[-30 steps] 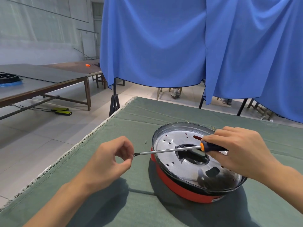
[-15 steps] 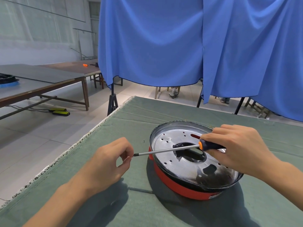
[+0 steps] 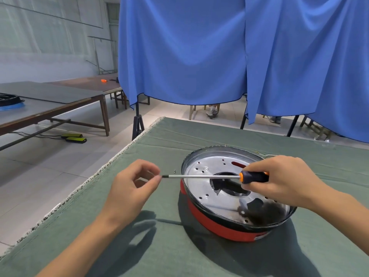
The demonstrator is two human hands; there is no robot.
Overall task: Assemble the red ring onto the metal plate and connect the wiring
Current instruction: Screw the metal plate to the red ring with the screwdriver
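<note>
Red ring [image 3: 225, 228] half hidden; right hand [image 3: 283, 182] grips screwdriver [image 3: 253, 176]; left hand [image 3: 135, 182] perhaps pinching tip.

Metal plate [image 3: 201, 188] sits in the ring [image 3: 215, 226], screwdriver [image 3: 201, 176] across it.

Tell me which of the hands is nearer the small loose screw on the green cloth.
Left. The left hand pinches at the screwdriver tip, just left of the screw. The right hand grips the handle over the metal plate, well to its right.
</note>
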